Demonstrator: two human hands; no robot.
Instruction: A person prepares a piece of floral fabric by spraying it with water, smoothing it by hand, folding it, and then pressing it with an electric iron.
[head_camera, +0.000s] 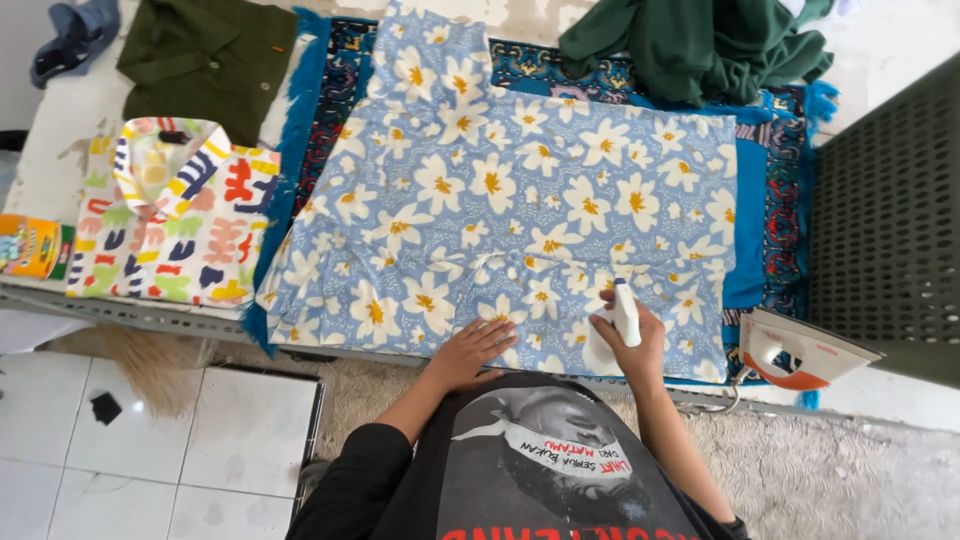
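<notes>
Floral shirt lying spread on blue mat; left hand pressing flat, fingers released; right hand grasping white spray bottle.

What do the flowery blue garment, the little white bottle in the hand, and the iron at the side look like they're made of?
The blue floral garment looks like thin woven cloth, matte, lying soft with light creases. The white bottle in the right hand seems to be smooth plastic, slightly glossy. The iron appears to have a hard white and orange plastic shell; its soleplate is not visible. The left hand rests flat on the cloth.

folded shirt left of spread shirt, iron right.
</notes>
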